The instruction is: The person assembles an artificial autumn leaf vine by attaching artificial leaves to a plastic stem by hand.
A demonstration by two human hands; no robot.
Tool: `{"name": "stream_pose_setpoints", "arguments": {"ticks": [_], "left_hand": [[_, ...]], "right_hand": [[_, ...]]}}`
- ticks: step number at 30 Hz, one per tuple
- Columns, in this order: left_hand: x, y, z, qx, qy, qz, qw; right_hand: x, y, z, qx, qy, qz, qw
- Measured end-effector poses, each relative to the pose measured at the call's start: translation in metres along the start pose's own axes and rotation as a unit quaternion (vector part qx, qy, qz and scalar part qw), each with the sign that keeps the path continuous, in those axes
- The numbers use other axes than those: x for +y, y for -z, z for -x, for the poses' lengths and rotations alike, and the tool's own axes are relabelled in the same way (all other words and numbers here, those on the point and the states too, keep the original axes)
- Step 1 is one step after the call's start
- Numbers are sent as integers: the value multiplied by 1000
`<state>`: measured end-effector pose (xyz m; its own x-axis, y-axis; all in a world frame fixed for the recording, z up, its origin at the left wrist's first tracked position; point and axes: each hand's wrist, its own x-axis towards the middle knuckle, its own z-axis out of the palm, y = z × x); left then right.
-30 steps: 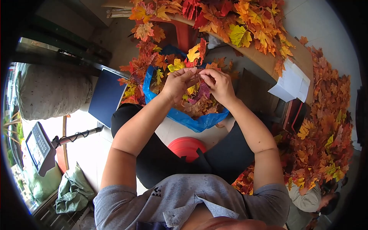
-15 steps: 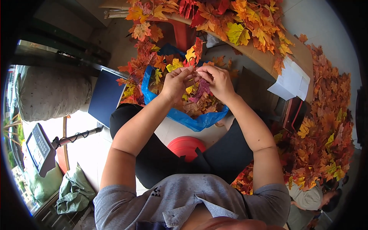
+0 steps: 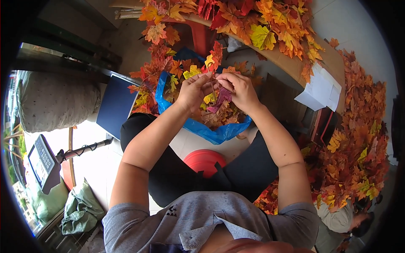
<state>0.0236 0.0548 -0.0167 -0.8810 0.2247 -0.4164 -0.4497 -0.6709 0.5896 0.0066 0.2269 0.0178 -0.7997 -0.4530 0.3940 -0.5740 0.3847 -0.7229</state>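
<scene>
Both my hands meet in front of me above a blue plastic bag point(image 3: 223, 135) filled with artificial maple leaves. The fingers of my left hand point(image 3: 195, 90) are pinched on the thin stem of a maple leaf garland point(image 3: 217, 54), whose red-orange and yellow leaves stick up past the fingertips. My right hand point(image 3: 241, 89) is closed in a pinch on the same stem, its fingertips almost touching the left ones. A purple leaf point(image 3: 222, 100) hangs just below the hands. The exact spot between the fingertips is too small to make out.
Orange leaves lie heaped on a cardboard-covered table point(image 3: 333, 63) ahead, beside white paper point(image 3: 321, 87). A large leaf pile point(image 3: 363, 143) fills the right side, with another person point(image 3: 339, 217) beyond it. Leftward stand a platform scale point(image 3: 117, 103) and its display point(image 3: 44, 164). A red stool point(image 3: 204, 160) is below me.
My hands stay nearly in place, still pinching the stem. The right hand's fingers and wrist have turned slightly, and the purple leaf below has shifted a little.
</scene>
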Motion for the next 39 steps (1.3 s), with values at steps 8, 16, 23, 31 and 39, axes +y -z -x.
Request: {"name": "stream_pose_setpoints", "arguments": {"ticks": [8, 16, 23, 31, 39], "left_hand": [[-6, 0, 1, 2, -24, -31, 999], [-8, 7, -2, 16, -15, -11, 1000], [-8, 0, 3, 27, -31, -11, 999], [-7, -6, 12, -31, 98, -75, 992], [-16, -4, 7, -18, 49, -197, 979]], "right_hand": [[4, -3, 3, -31, -45, 27, 998], [2, -16, 3, 56, 15, 50, 997], [10, -20, 1, 31, -13, 26, 999], [39, -24, 1, 35, -264, -481, 835], [38, -33, 3, 39, -198, -263, 944]]}}
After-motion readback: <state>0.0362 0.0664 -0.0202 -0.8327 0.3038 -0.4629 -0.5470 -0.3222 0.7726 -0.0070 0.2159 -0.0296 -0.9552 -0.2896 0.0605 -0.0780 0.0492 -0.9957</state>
